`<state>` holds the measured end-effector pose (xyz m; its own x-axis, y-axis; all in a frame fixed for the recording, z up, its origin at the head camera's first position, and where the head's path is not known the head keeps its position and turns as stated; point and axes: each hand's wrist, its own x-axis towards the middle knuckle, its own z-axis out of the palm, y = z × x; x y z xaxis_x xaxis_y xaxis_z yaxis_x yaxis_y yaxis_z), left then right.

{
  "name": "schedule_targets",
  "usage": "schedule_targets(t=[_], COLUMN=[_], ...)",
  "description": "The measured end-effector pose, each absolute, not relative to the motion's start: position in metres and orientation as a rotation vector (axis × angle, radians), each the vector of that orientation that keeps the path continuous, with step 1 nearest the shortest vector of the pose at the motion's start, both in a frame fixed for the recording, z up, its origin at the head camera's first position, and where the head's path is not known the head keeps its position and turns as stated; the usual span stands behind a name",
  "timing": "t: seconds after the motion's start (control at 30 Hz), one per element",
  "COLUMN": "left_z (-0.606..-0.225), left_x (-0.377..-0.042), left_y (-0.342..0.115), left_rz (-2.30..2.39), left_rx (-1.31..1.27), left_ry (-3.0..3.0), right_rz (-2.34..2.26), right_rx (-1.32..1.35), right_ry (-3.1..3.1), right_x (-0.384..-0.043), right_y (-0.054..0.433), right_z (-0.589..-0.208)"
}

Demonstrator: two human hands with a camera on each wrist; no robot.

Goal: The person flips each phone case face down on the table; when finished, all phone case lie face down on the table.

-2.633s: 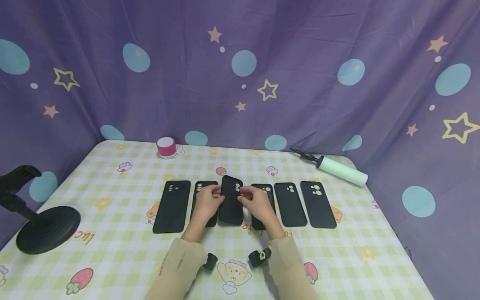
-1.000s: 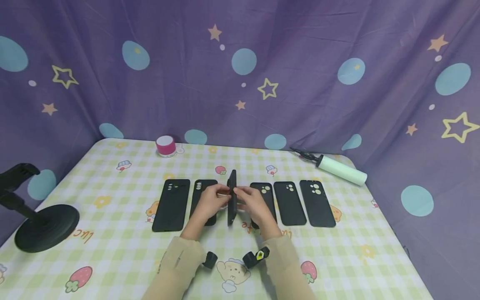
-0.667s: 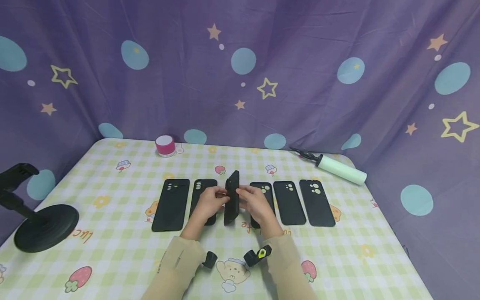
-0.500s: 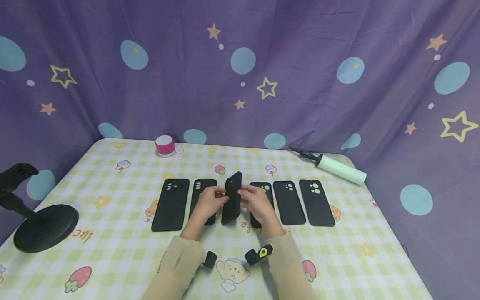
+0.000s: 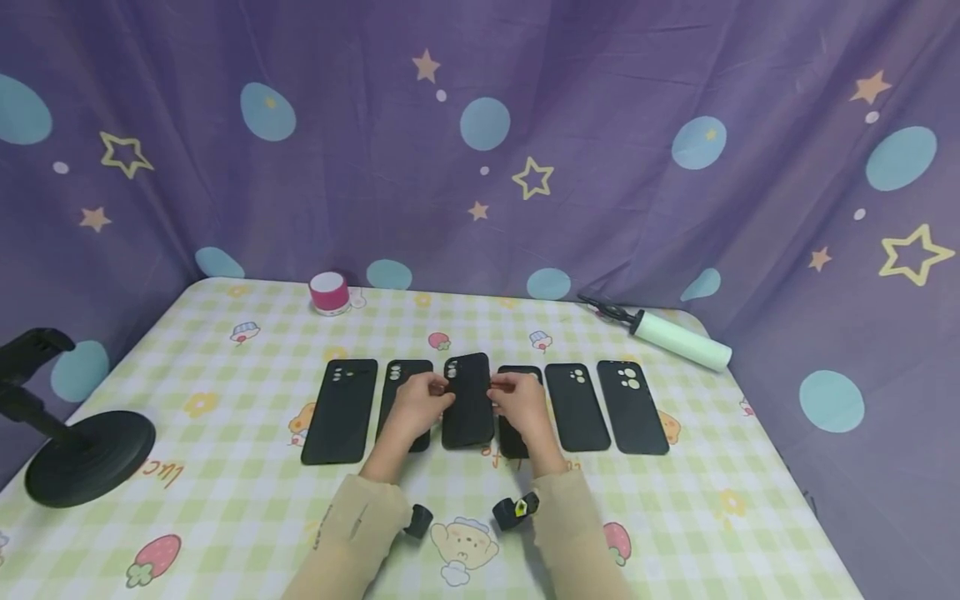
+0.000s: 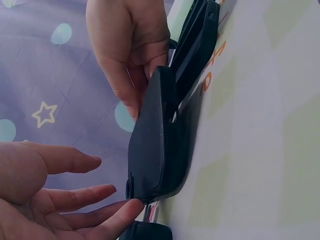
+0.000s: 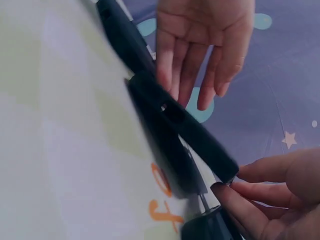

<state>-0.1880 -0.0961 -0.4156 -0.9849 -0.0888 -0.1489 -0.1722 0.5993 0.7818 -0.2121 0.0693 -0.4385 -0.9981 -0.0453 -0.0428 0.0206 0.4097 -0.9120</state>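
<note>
A black phone case (image 5: 469, 402) sits in the middle of a row of similar cases, its camera holes at the upper left. It is tilted, with the right edge raised off the tablecloth. My right hand (image 5: 521, 406) pinches that raised edge between thumb and fingers, as the right wrist view shows at the case's side (image 7: 187, 132). My left hand (image 5: 418, 404) is at the opposite edge; in the left wrist view its fingers (image 6: 120, 220) are nearly straight and a fingertip touches the case's lower edge, the thumb standing apart.
Two cases lie to the left, the outer case (image 5: 340, 412) and a partly covered one (image 5: 390, 398). Three lie to the right, including the far case (image 5: 633, 408). A black stand (image 5: 90, 458), a pink-and-white round tub (image 5: 329, 293) and a pale green hand pump (image 5: 682, 340) surround them.
The middle case has turned over: its camera holes were at the upper right, it stood on edge, and now they show at the upper left. The left hand's fingers are loosened; other cases stay put.
</note>
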Motion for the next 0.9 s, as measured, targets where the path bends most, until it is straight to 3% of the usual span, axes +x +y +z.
schedule_targets(t=[0.4, 0.9], left_z=[-0.418, -0.419], left_x=[-0.188, -0.187], left_y=[-0.096, -0.065], left_rz=[1.353, 1.501], left_rx=[-0.233, -0.039], left_ry=[2.745, 2.834], right_rz=[-1.545, -1.447], right_rx=[-0.007, -0.017], right_ry=[2.745, 2.862], right_x=[-0.209, -0.221], right_y=[0.069, 0.115], right_z=[-0.434, -0.431])
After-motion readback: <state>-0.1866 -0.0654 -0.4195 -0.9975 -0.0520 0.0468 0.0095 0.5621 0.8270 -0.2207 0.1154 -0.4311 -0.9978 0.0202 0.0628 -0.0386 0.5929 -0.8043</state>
